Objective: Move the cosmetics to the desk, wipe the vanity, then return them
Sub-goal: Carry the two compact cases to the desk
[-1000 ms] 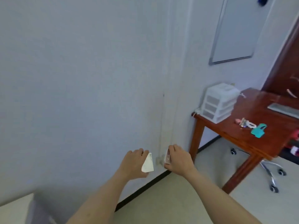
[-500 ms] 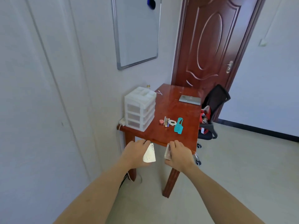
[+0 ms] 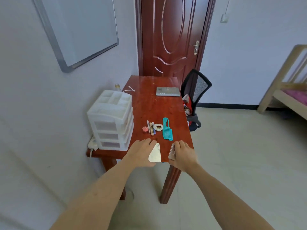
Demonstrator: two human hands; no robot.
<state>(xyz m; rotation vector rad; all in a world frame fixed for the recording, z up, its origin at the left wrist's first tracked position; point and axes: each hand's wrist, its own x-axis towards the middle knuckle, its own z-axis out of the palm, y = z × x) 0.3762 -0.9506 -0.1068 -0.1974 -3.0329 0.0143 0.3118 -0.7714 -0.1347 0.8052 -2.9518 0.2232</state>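
My left hand [image 3: 142,152] grips a white fan-shaped compact [image 3: 155,153] over the near end of the red-brown desk [image 3: 149,103]. My right hand [image 3: 183,154] holds a slim pinkish metallic case [image 3: 172,152] beside it, at the desk's near right corner. Further along the desktop lie a teal comb [image 3: 167,130], a white hair tie [image 3: 157,127], a small pink pot [image 3: 145,129] and thin makeup sticks [image 3: 150,127]. The vanity is out of view.
A white plastic drawer organiser [image 3: 111,122] stands on the desk's left side by the wall. A grey flat device [image 3: 168,91] lies at the far end. A black office chair [image 3: 195,98] sits to the right, a wooden door [image 3: 169,35] behind, a bed frame [image 3: 285,90] far right.
The view has swung from a bare wall round to the desk and come closer. Both hands, still holding their items, are now over the desk's near end.
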